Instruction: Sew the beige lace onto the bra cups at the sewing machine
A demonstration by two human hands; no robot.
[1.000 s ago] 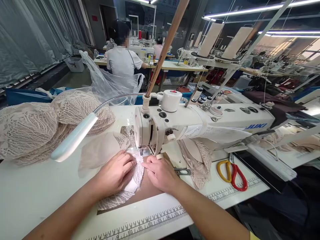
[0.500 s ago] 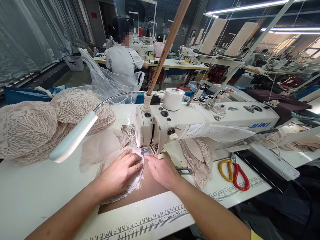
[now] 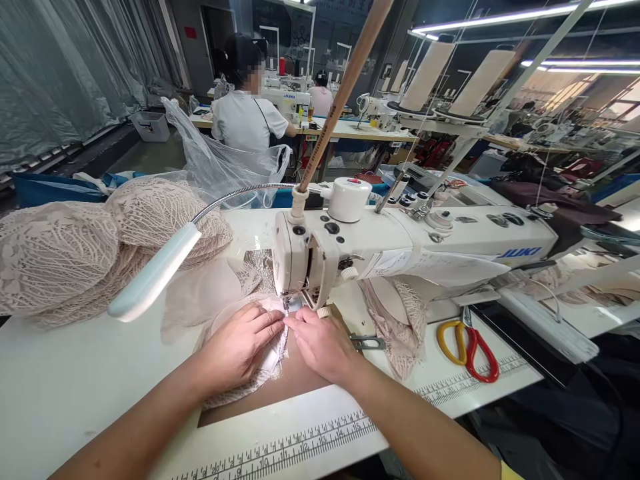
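A beige lace bra cup with a pale lining lies under the needle of the white sewing machine. Across its top rests my left hand, fingers close together, thumb and fingertips gripping the cup's edge just in front of the presser foot. My right hand is closed, its thumb and forefinger pinching at the same edge from the right. Both sets of fingertips nearly touch. What lies beneath my left palm is hidden.
Stacked lace cups sit at the left, below a lamp. More lace pieces lie right of the needle, near scissors. A printed ruler runs along the table's front. A co-worker sits beyond.
My left fingers have drawn together and moved toward the cup's edge at the needle. My right fingertips have shifted slightly left, closer to them. The view has moved a little.
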